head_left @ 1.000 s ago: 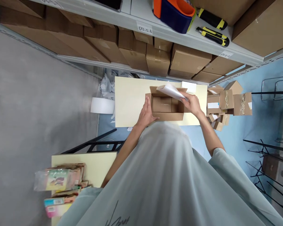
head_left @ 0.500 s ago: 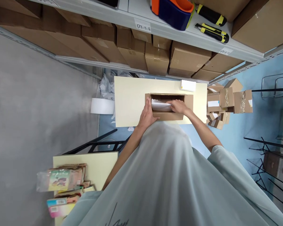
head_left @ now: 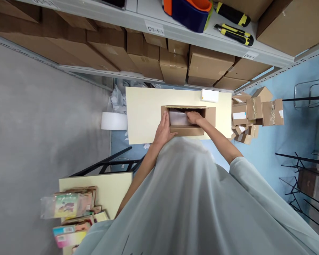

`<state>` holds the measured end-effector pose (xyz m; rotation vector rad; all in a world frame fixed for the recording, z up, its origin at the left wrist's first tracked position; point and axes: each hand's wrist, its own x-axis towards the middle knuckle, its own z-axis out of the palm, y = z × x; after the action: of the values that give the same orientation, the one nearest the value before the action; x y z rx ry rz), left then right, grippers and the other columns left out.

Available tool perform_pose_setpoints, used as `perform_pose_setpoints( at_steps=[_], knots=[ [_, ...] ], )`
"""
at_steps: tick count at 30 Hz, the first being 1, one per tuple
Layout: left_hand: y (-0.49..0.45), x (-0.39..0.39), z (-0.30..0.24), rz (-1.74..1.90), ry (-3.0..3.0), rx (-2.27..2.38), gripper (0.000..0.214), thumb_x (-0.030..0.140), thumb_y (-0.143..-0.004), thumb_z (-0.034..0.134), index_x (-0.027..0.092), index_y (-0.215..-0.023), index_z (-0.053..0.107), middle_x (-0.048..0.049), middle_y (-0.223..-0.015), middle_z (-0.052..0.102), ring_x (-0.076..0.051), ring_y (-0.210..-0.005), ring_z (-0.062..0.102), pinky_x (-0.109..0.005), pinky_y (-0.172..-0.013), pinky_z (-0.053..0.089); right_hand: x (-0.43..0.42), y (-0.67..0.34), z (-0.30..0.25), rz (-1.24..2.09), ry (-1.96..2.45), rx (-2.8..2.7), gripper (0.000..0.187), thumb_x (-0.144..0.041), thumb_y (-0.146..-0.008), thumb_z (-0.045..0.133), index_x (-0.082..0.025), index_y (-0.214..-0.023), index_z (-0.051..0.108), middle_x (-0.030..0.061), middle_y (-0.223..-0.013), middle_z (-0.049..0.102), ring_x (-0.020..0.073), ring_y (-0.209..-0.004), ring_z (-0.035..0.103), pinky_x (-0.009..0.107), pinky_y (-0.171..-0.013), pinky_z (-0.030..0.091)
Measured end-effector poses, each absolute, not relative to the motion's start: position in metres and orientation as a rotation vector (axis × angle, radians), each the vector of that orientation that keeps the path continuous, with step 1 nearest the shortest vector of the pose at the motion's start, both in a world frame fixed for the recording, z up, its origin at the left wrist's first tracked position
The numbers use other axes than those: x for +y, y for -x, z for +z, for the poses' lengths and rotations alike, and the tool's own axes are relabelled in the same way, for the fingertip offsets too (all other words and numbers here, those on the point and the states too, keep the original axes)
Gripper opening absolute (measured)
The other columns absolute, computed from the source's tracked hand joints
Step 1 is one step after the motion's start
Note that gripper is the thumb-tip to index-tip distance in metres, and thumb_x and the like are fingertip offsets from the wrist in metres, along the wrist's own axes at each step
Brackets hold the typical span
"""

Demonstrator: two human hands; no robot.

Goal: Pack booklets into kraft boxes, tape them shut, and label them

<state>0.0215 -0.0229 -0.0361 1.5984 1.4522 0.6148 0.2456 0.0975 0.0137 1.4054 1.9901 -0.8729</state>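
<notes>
In the head view, an open brown box (head_left: 186, 131) is set on the pale surface (head_left: 143, 117), close to the person's shirt (head_left: 186, 184), perhaps so that both arms can reach it with ease. The left hand (head_left: 164, 130) is laid open on the box's left end, with the fingers straight and the thumb along the near side. It is likely put there so that the box does not slide. The right hand (head_left: 193, 117) is dipped into the box with its fingers bent. Whether anything is gripped by it cannot be told, since the fingertips are hidden. A shiny pale sheet (head_left: 177, 117) is seen inside the box, just left of the right hand and seemingly touched by it. The sheet is also just right of the left hand, with the box's end wall between them. A small white box (head_left: 210, 95) is placed near the far edge, perhaps to be out of the way.
</notes>
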Motion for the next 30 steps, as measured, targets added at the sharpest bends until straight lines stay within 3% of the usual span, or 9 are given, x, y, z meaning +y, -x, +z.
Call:
perform_pose_setpoints(
  at_steps=[5, 8, 12, 17, 20, 26, 30],
  knots=[
    [-0.021, -0.020, -0.034, 0.586, -1.603, 1.468, 0.151, 0.063, -0.070, 0.104, 0.018, -0.185, 0.017, -0.0257, -0.192, 0.013, -0.045, -0.179, 0.015, -0.058, -0.145, 0.025, 0.095, -0.237, 0.012, -0.721, -1.556, 1.973, 0.051, -0.014, -0.104, 0.058, -0.001, -0.153, 0.068, 0.0357, -0.147, 0.072, 0.0408, -0.142, 0.071, 0.055, -0.123, 0.051],
    [-0.021, -0.018, -0.035, 0.591, -1.605, 1.466, 0.152, 0.060, -0.068, 0.106, 0.017, -0.185, 0.018, -0.0273, -0.191, 0.014, -0.046, -0.179, 0.015, -0.058, -0.145, 0.024, 0.086, -0.243, 0.018, -0.637, -1.642, 1.966, 0.052, -0.019, -0.109, 0.052, 0.003, -0.154, 0.065, 0.0391, -0.152, 0.067, 0.0424, -0.148, 0.065, 0.057, -0.128, 0.044],
    [-0.016, -0.016, -0.034, 0.578, -1.593, 1.436, 0.151, 0.062, -0.069, 0.105, 0.018, -0.185, 0.019, -0.0275, -0.191, 0.014, -0.045, -0.179, 0.013, -0.059, -0.146, 0.020, 0.060, -0.274, 0.035, -0.643, -1.774, 2.123, 0.053, -0.029, -0.113, 0.051, -0.001, -0.156, 0.064, 0.0315, -0.158, 0.066, 0.0394, -0.150, 0.062, 0.052, -0.129, 0.046],
    [-0.003, -0.022, -0.030, 0.558, -1.468, 1.543, 0.147, 0.070, -0.069, 0.103, 0.018, -0.182, 0.025, -0.0278, -0.192, 0.006, -0.048, -0.179, 0.007, -0.062, -0.145, 0.017, 0.036, -0.330, 0.053, -0.719, -1.956, 2.508, 0.049, -0.032, -0.116, 0.044, -0.016, -0.157, 0.068, 0.0190, -0.163, 0.066, 0.0335, -0.155, 0.058, 0.054, -0.133, 0.046],
    [0.006, -0.027, -0.030, 0.618, -1.391, 1.669, 0.139, 0.070, -0.075, 0.099, 0.017, -0.181, 0.027, -0.0277, -0.192, 0.005, -0.047, -0.180, 0.007, -0.062, -0.146, 0.018, 0.038, -0.354, 0.052, -0.712, -1.922, 2.625, 0.053, -0.035, -0.118, 0.041, -0.019, -0.164, 0.062, 0.0152, -0.172, 0.059, 0.0320, -0.163, 0.050, 0.057, -0.137, 0.041],
    [0.016, -0.026, -0.017, 0.673, -1.437, 1.788, 0.095, 0.048, -0.097, 0.080, 0.017, -0.176, 0.038, -0.0257, -0.173, 0.049, -0.042, -0.166, 0.044, -0.062, -0.140, 0.035, 0.072, -0.370, 0.026, -0.747, -1.945, 2.575, 0.064, -0.047, -0.117, 0.042, -0.027, -0.178, 0.044, 0.0087, -0.186, 0.041, 0.0405, -0.177, 0.027, 0.075, -0.138, 0.031],
    [0.010, -0.028, 0.004, 0.758, -1.555, 1.762, 0.076, 0.045, -0.103, 0.072, 0.023, -0.171, 0.046, -0.0206, -0.167, 0.055, -0.038, -0.160, 0.052, -0.060, -0.134, 0.046, 0.095, -0.372, 0.016, -0.898, -1.929, 2.561, 0.065, -0.050, -0.117, 0.040, -0.024, -0.176, 0.047, 0.0099, -0.186, 0.040, 0.0395, -0.175, 0.034, 0.072, -0.139, 0.033]
  ],
)
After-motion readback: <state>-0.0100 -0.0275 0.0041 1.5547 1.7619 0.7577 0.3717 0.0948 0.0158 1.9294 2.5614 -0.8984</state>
